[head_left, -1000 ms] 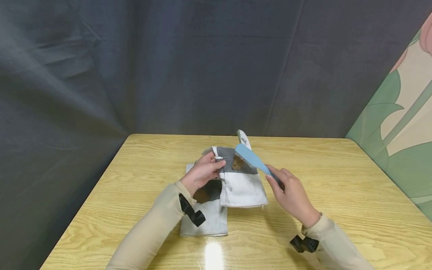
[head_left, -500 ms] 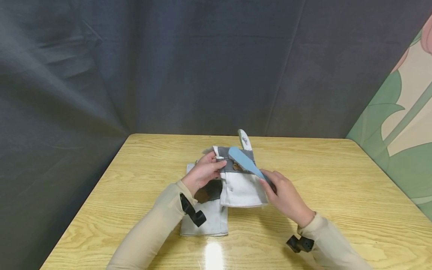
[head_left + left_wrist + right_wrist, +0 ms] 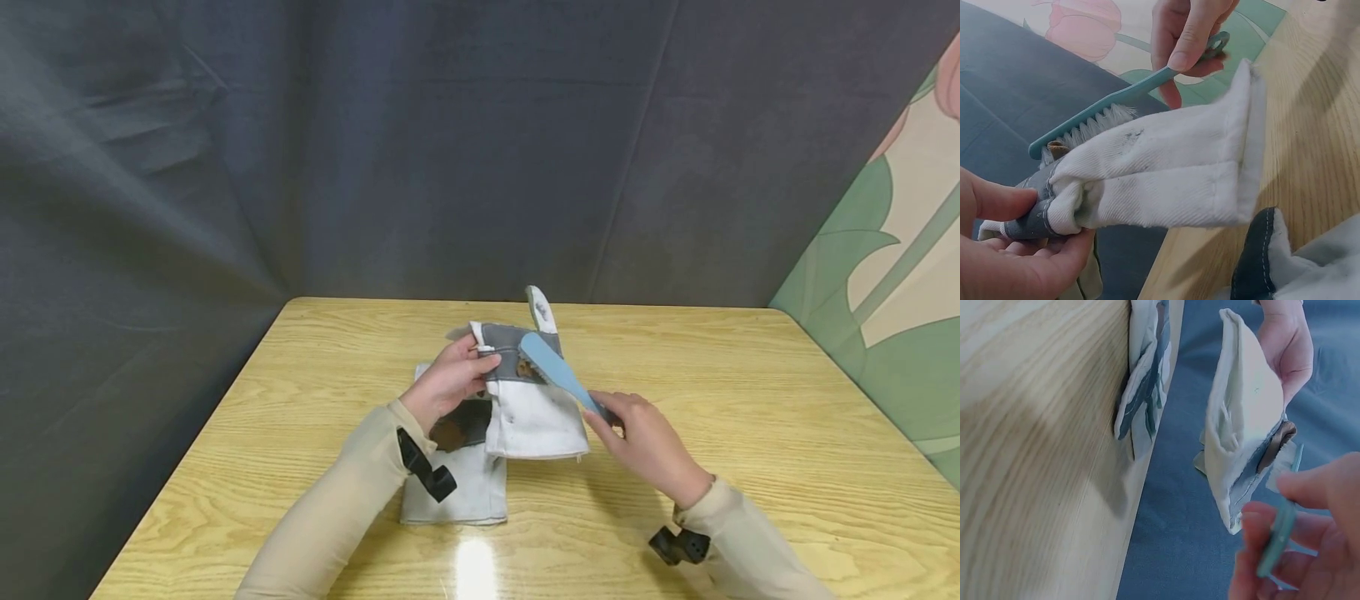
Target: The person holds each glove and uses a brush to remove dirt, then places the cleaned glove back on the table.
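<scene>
In the head view my left hand holds up a white canvas work glove with a grey band and a brown patch. The left wrist view shows the thumb on the glove's grey part and fingers beneath it. My right hand grips the handle of a blue brush. Its white bristles lie against the glove by the brown patch. A second, similar glove lies on the table below my left hand, partly hidden by that hand and the raised glove.
The wooden table has a light grain and a bright reflection near its front. A dark cloth hangs behind and at the left. On the right stands a flower-patterned panel.
The brush swept left across the glove's grey band, then came back a little to the right. My left hand and the raised glove have barely shifted; the lower glove stays put.
</scene>
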Motion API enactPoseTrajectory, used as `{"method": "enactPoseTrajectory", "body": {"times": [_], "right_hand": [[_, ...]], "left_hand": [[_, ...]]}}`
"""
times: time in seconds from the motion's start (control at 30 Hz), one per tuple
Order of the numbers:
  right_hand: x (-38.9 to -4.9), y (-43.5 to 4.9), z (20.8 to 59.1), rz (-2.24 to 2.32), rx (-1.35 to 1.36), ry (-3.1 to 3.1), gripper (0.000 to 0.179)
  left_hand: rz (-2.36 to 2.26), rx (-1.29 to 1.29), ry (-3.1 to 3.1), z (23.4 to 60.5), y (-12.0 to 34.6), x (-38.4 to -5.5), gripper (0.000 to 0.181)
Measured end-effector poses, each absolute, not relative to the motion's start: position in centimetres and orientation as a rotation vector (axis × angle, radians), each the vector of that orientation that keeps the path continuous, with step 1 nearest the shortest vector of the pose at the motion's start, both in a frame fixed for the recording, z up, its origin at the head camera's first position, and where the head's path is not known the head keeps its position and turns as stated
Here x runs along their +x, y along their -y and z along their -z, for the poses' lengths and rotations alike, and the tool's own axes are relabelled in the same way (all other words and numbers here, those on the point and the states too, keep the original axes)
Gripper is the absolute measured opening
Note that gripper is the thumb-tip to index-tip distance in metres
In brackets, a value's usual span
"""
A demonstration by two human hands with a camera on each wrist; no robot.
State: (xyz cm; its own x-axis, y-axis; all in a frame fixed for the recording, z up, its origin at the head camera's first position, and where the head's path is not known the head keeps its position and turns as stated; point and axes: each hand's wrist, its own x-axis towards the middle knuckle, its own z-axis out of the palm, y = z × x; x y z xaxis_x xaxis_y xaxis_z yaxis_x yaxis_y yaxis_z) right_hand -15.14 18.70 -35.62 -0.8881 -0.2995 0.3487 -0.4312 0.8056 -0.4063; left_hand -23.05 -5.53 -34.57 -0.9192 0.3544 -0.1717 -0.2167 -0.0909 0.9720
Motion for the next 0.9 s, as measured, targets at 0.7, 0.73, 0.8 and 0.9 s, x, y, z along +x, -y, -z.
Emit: {"method": "enactPoseTrajectory", "body": {"times": [0.7, 0.73, 0.8, 0.9], "right_hand": [[-15.6, -17.7, 35.0, -0.788, 0.597, 2.726, 0.026], [-15.6, -17.7, 35.0, -0.784, 0.594, 2.735, 0.026], [-15.5, -17.7, 35.2, -0.784, 0.589, 2.747, 0.026], [-15.5, -17.9, 35.3, -0.799, 0.588, 2.750, 0.026]], "left_hand": [[-2.052, 0.216, -1.817, 35.2, 5.1, -22.8, 0.043], [-2.054, 0.212, -1.820, 35.2, 5.1, -22.8, 0.043], [-2.066, 0.190, -1.821, 35.2, 5.2, -22.8, 0.043], [-2.085, 0.147, -1.813, 35.1, 5.3, -22.9, 0.044]]}}
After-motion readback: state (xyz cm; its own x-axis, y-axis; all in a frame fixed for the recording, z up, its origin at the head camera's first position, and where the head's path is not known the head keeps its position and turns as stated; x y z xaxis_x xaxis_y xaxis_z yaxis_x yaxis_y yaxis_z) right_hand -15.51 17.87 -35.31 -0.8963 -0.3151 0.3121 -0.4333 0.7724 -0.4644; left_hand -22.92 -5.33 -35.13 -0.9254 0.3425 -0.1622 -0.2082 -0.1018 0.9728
